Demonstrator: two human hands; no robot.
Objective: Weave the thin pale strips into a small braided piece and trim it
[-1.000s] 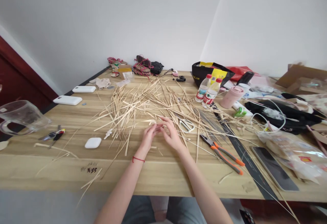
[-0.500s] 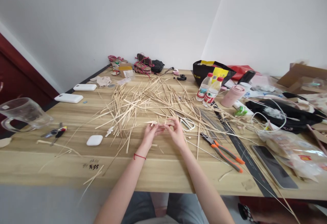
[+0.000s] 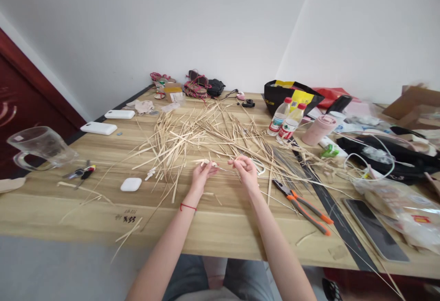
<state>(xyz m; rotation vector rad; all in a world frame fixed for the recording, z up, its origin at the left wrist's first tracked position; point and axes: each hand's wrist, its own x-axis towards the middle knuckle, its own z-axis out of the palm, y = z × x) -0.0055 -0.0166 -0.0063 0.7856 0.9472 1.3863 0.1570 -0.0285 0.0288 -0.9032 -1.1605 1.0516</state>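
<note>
My left hand (image 3: 202, 176) is closed in a pinch on a small pale piece of straw strips (image 3: 199, 161), whose pointed end sticks out to the left. My right hand (image 3: 247, 172) is also pinched, a short way to the right. A thin pale strand (image 3: 225, 169) stretches between the hands, its far end hidden in my right fingers. Just beyond lies a loose heap of dry straw strips (image 3: 178, 138). Behind my right hand is a white-rimmed pair of scissors or similar looped tool (image 3: 260, 167), partly covered.
Orange-handled pliers (image 3: 305, 207) and a phone (image 3: 376, 230) lie to the right. Two bottles (image 3: 290, 122) and a pink cup (image 3: 319, 130) stand behind them. Leftward are a white case (image 3: 131, 184), a glass pitcher (image 3: 41, 147) and small cutters (image 3: 80, 172).
My hands were together and have moved apart, the right one going rightward. The thin strand now shows between them. The view has shifted slightly left.
</note>
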